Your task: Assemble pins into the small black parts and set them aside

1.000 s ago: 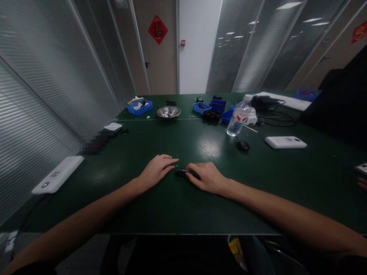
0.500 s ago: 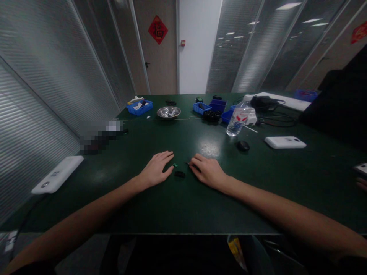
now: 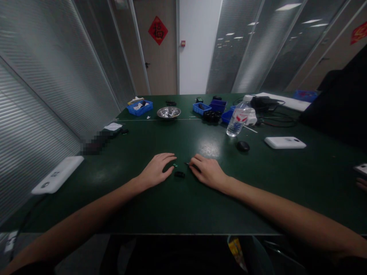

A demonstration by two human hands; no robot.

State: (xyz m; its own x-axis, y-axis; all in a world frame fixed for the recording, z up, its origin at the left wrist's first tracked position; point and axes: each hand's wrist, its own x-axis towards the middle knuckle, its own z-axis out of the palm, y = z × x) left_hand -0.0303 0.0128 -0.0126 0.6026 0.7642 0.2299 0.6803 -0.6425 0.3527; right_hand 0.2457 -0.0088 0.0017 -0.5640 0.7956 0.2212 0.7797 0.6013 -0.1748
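My left hand (image 3: 157,169) rests on the green table (image 3: 137,214) with thumb and fingers apart, holding nothing. A tiny green part (image 3: 175,165), perhaps a small circuit board, lies just off its thumb tip. Nearer to me is a small black oblong piece (image 3: 179,174), flat on the table between both hands. My right hand (image 3: 208,170) is closed on a thin pointed tool (image 3: 187,164). Only the tool's dark tip shows, pointing left toward the green part; the fingers hide the rest, so its kind is unclear.
A computer mouse (image 3: 243,146), a water bottle (image 3: 239,118) and a white device (image 3: 285,142) stand to the right. Farther back are a metal bowl (image 3: 169,118) and blue trays (image 3: 140,110). Another white device (image 3: 57,174) lies left. A person's hand (image 3: 361,184) shows at the right edge.
My left fingers have shifted slightly right, their tips now reaching farther past the green part. My right hand and the tool stay nearly still.
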